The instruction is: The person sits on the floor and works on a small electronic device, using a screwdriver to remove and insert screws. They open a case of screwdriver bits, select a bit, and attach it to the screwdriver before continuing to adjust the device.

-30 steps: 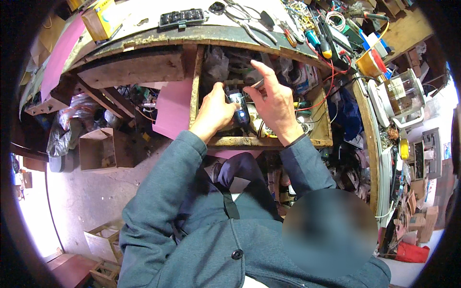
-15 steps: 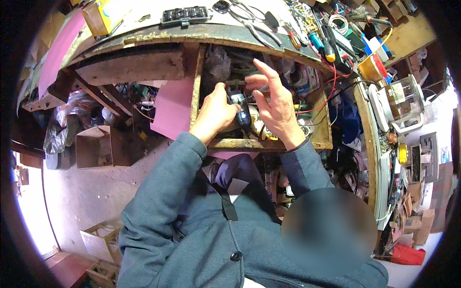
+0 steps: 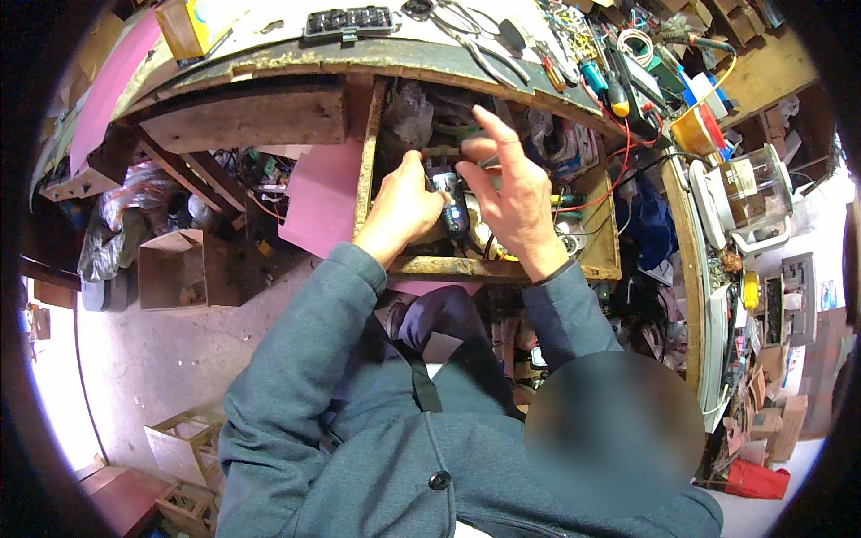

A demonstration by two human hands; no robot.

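Observation:
My left hand is closed round a small dark, shiny cylindrical thing, whose exact kind I cannot make out. It is held tilted over the open wooden drawer, its upper end at the fingertips. Just right of it is my right hand, index finger raised and thumb stretched toward the cylinder's upper end. The right fingers stand apart; a small greyish patch shows between them, too unclear to name. Whether the right thumb touches the cylinder I cannot tell.
Clear plastic bags, wires and tools crowd the drawer. Pliers and a black case of small parts lie on the bench above. A red wire hangs over the drawer's right side. An open cardboard box stands at the left.
My right thumb has moved left toward the cylinder's upper end, and the other right fingers have bent slightly. My left hand keeps its hold with little movement.

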